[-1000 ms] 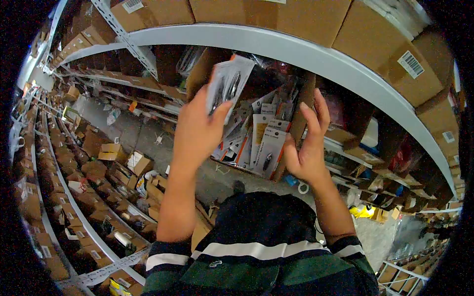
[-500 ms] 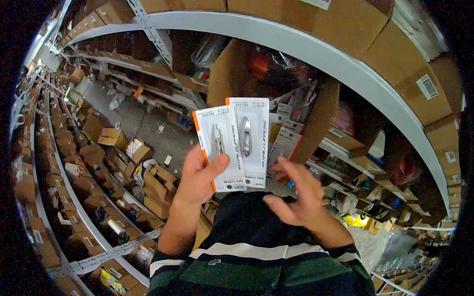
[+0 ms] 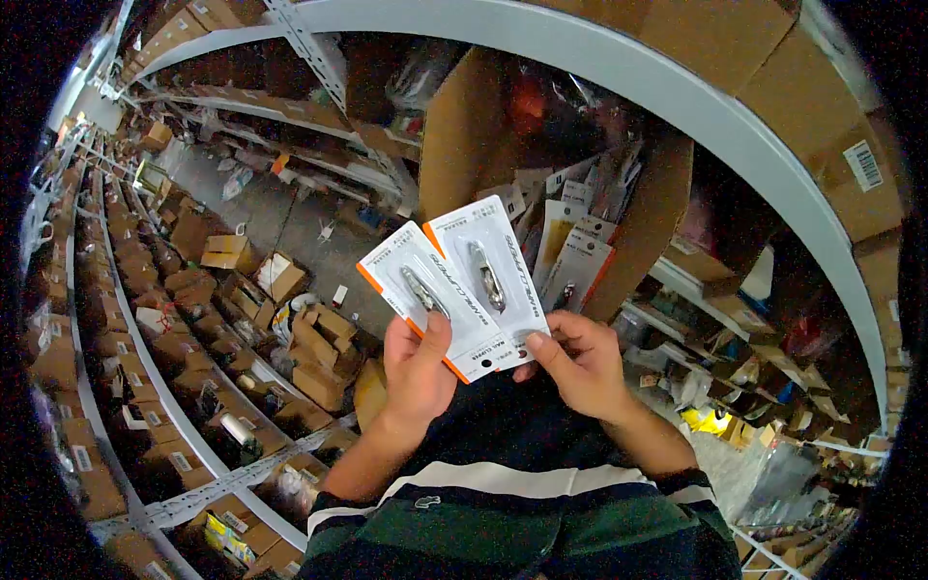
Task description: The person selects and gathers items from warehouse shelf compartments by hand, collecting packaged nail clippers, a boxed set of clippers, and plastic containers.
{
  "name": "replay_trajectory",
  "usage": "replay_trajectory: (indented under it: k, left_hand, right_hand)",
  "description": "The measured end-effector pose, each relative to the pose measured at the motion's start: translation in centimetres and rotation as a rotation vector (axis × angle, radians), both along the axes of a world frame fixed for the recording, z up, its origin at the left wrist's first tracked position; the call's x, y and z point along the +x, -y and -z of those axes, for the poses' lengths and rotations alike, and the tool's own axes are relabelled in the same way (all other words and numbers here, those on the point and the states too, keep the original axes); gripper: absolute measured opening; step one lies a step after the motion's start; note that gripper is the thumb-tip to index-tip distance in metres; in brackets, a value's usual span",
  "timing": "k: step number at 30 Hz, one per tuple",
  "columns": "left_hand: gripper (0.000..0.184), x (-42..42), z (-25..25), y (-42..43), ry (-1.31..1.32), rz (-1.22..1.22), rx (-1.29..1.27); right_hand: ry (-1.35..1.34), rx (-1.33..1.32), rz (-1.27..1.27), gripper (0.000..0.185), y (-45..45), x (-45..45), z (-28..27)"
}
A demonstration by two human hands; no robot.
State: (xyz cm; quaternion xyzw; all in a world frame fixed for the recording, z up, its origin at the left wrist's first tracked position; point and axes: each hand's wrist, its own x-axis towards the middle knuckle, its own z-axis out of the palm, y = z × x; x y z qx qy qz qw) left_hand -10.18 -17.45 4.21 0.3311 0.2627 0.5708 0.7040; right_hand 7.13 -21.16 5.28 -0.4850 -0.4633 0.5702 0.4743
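Observation:
Two blister-packed nail clippers on white cards with orange edges are fanned out before me. My left hand [image 3: 422,364] is closed on the left nail clipper pack [image 3: 454,333], its thumb lying across the front. My right hand [image 3: 585,367] pinches the lower right corner of the right nail clipper pack [image 3: 522,324], thumb in front and fingers behind. The packs overlap along their inner edges. Just beyond them stands an open cardboard box [image 3: 650,217] on the shelf, with more carded packs [image 3: 583,261] upright inside.
A pale metal shelf beam [image 3: 599,48] curves above the box. Labelled cartons [image 3: 812,106] line the upper shelf. On the left, shelves of open boxes [image 3: 174,382] run along an aisle, where loose cartons [image 3: 227,252] lie on the floor.
My right hand has moved from beside the packs to pinch the right one. Both packs have tilted, their tops leaning left, and fanned slightly wider apart. The view has shifted a little.

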Motion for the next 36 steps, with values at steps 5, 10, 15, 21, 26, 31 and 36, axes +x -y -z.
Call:
replay_trajectory:
  k: [5,10,15,21,26,31,36]
  left_hand:
    - [0.039,1.0,0.0,0.8,0.097,-0.030,-0.110]
    - [0.042,1.4,1.4,1.6,0.067,-0.083,-0.083]
    - [0.048,-1.1,-3.3,0.5,-0.872,-0.297,0.032]
    - [0.084,-5.4,-3.5,0.9,-0.720,-0.328,0.966]
    - [0.066,-1.4,-4.2,0.7,-1.222,0.153,0.656]
    - [0.046,-1.2,-0.6,1.3,-0.811,0.186,0.324]
    - [0.040,-0.2,-2.2,-0.5,-0.541,-0.008,0.166]
  right_hand:
    - [-0.164,0.029,-0.026,0.018,0.0,-0.1,0.7]
    - [-0.120,0.015,0.027,0.024,0.2,-0.3,1.8]
    - [0.310,0.336,0.083,0.021,1.7,0.9,-0.5]
    - [0.545,0.671,-0.024,0.011,0.1,2.7,-2.7]
    - [0.587,0.649,-0.082,0.012,-0.9,2.3,-3.4]
    - [0.040,0.313,0.093,0.032,-0.9,0.6,-2.4]
    - [-0.006,0.319,-0.032,0.078,-0.7,-0.4,0.1]
